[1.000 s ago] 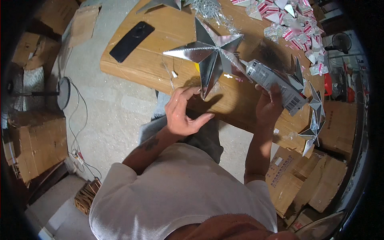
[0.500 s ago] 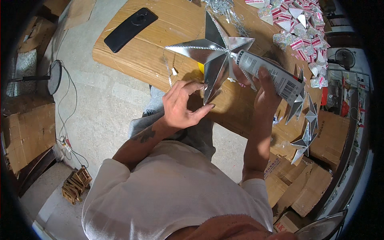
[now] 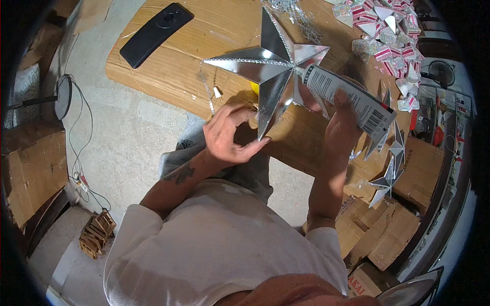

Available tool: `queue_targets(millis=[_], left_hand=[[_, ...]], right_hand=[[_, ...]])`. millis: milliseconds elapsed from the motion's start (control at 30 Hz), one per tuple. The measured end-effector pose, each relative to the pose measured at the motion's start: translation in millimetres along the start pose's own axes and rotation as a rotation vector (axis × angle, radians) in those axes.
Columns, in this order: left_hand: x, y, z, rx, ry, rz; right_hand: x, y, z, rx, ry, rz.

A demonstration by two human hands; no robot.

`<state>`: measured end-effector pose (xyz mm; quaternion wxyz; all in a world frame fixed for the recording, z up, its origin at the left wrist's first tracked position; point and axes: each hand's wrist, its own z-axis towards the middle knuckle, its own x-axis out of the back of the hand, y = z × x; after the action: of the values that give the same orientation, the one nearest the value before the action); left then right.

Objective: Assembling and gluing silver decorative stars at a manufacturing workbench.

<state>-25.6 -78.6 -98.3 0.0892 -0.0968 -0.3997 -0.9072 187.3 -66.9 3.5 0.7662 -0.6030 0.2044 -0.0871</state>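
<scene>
Head view: pinches the lower point of a mirror-silver 5-pointed faceted star [image 3: 274,76] with the left hand [image 3: 220,135], near the front edge of a brown wooden table [image 3: 158,76]. Clasps a grey-and-white flat-ended tube [image 3: 357,102] in the right hand [image 3: 341,122], aiming its pale nozzle [image 3: 300,72] at the star's centre; cannot tell whether touching. Shows a black rectangular phone [image 3: 156,35] farther left on the table.

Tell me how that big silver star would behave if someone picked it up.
The big silver star is probably light for its size, as it looks made of thin folded sheet. Its creased ridges suggest it would stay fairly stiff rather than flop. The arms taper to narrow points, so those tips might bend if pushed.
</scene>
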Motion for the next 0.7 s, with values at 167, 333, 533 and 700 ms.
queue_targets(millis=[167,333,533,700], left_hand=[[-1.5,-3.7,-1.2,-0.025,-0.009,0.004],[-2.8,-5.5,-2.4,-0.018,-0.018,0.004],[-2.7,-5.1,-2.2,-0.01,-0.017,0.016],[-4.2,-6.5,-4.6,-0.019,-0.006,0.028]], right_hand=[[4.6,-1.6,-0.2,0.042,-0.005,-0.112],[9.0,0.8,0.8,0.055,0.031,-0.176],[12.5,4.2,3.7,-0.013,-0.051,-0.095],[16.7,9.4,2.7,-0.038,0.004,-0.125]])
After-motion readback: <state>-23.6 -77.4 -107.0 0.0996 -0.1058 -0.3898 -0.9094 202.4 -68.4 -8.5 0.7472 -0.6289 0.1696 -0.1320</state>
